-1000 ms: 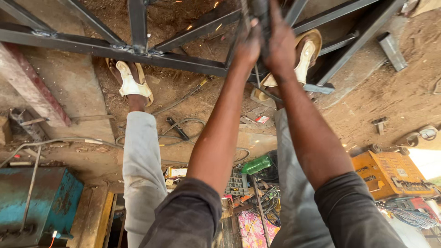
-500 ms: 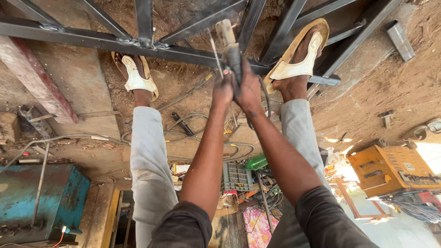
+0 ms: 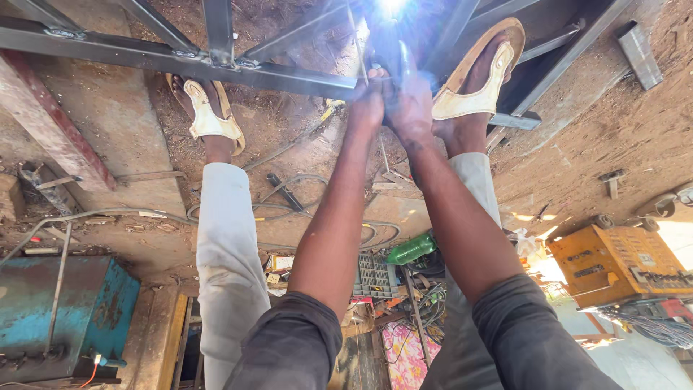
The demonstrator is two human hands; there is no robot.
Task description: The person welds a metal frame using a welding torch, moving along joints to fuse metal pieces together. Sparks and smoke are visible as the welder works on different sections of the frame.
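A welding rod holder (image 3: 382, 43) is being gripped by both hands at once, the left hand (image 3: 367, 108) and the right hand (image 3: 410, 108) being pressed side by side with the fingers curled round its dark handle. The holder is being held out at arm's length over a steel frame (image 3: 180, 61) lying on the dirt floor (image 3: 635, 130), and a very bright white-blue arc (image 3: 393, 6) is being struck at its tip, at the top edge of the view, where several dark bars of the frame are meeting. The exact joint is being hidden by the glare.

The frame is being stood on or straddled: a foot in a pale sandal (image 3: 206, 115) is being planted just beyond the long bar on the left, and the other sandal (image 3: 480, 79) is being rested among the bars just beside the right hand.

As for progress, rough weld beads (image 3: 216, 59) are already being shown on the long bar where the cross pieces join it, so those joints are judged to be done, while the joint under the arc is being worked now. How many joints remain cannot be told, since much of the frame is being cut off by the picture edge.

Nearby, cables (image 3: 289, 209), a green bottle (image 3: 411, 249), a yellow machine (image 3: 613, 263) and a blue metal box (image 3: 65, 310) are being left on the ground.
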